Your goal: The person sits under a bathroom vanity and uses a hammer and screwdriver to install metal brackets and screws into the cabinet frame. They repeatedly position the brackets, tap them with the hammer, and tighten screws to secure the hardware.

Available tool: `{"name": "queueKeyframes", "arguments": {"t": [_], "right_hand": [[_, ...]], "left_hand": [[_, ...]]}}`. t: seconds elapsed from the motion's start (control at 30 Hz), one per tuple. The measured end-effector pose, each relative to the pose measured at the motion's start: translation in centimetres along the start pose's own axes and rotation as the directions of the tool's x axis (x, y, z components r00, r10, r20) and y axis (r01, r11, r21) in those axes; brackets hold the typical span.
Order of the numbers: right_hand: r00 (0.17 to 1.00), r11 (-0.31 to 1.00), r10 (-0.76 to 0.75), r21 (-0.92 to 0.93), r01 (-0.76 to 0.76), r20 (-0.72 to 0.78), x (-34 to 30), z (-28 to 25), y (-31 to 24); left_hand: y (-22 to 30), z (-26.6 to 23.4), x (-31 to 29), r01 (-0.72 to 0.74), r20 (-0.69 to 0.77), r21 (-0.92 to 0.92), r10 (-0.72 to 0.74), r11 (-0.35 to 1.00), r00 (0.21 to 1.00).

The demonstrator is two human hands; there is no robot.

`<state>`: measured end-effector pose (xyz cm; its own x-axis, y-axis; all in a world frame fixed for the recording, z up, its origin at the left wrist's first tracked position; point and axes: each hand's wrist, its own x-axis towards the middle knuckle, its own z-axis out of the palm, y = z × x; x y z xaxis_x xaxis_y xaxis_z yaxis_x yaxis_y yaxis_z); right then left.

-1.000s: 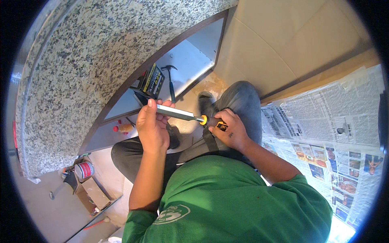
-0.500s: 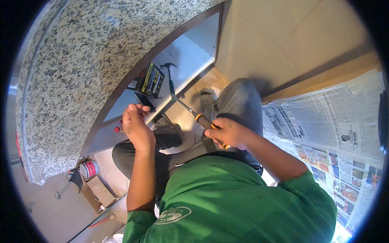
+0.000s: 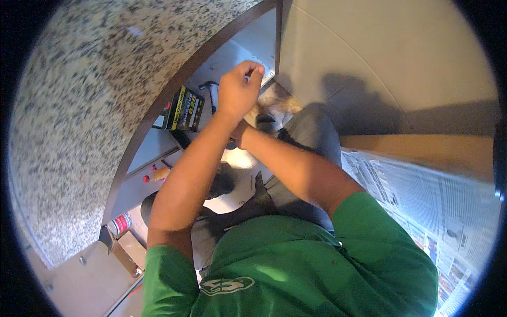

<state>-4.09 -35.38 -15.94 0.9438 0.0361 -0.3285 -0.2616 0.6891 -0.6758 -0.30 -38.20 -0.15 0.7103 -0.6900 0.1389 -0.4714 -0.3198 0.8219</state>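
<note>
Hammer lies just beyond my left hand, whose fingers curl loosely, thumb and forefinger a narrow gap apart with nothing visible between them. My right hand passes beneath my left forearm; because my arms cross, most of it is hidden, and I cannot tell whether its fingers are wide, narrow or round something. My raised knee sits close to that arm, probably since the floor space is tight.

Farther out, the hammer rests inside the cabinet, beside the black box, likely so both stay within my reach. Its handle is partly covered by my arm. A red-capped bottle lies nearer me, below the box. The counter overhangs at left, with the tin and carton beyond its edge. At right, newspaper is spread, perhaps as a protective cover.
</note>
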Motion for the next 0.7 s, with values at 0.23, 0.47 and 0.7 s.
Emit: {"name": "queueKeyframes", "arguments": {"t": [0.23, 0.47, 0.7], "right_hand": [[0.933, 0.816, -0.35, -0.516, 0.261, -0.082, 0.8, 1.7, 2.9], [0.99, 0.854, -0.14, -0.507, 0.118, -0.005, -1.8, 2.7, -0.5], [0.99, 0.729, -0.144, -0.678, 0.097, -0.013, -1.4, 2.3, 0.3]], "left_hand": [[-4.3, 7.0, 10.6, 0.039, 0.025, 0.264, -0.047, 0.964, 0.999], [-5.2, 8.6, 13.8, -0.074, -0.033, 0.471, 0.102, 0.879, 0.994], [-6.6, 8.9, 13.9, -0.34, -0.15, 0.408, 0.43, 0.847, 0.89]]}}
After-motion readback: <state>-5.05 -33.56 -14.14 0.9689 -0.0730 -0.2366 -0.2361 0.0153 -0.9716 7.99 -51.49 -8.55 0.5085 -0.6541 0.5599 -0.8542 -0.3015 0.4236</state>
